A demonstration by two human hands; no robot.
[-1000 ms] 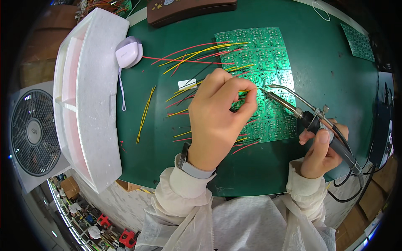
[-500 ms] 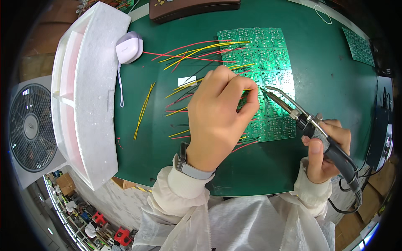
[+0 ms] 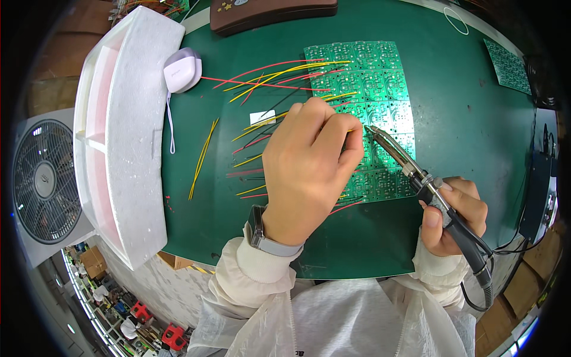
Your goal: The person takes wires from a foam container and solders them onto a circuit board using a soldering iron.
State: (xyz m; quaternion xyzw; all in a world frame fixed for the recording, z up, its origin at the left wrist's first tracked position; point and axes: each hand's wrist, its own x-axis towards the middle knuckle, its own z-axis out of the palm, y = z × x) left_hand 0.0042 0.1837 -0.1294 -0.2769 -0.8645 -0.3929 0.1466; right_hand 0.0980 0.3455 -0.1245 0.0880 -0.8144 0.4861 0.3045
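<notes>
My left hand [image 3: 312, 160] is closed in a pinch over the left part of the green circuit board panel [image 3: 389, 140]. A yellow wire shows in part at its fingertips; the rest is hidden by the hand. In my right hand [image 3: 457, 214] is a soldering iron [image 3: 428, 185] with a thin metal tube alongside its shaft. The iron's tip is at the board, just right of my left fingertips. Red, yellow and black wires [image 3: 267, 83] lie with their right ends on the panel and stick out to the left.
Loose yellow wires [image 3: 203, 160] and a white label [image 3: 262, 117] lie on the green mat [image 3: 232, 229]. A white foam box [image 3: 137, 137], a lilac case [image 3: 182, 71] and a fan [image 3: 44, 178] are at left. A brown case [image 3: 273, 15] sits at the back; another circuit board [image 3: 507, 66] lies far right.
My right hand and the soldering iron have shifted slightly left, and the iron's handle has swung lower. My left hand keeps its pinch near the same spot. The whole view has shifted slightly.
</notes>
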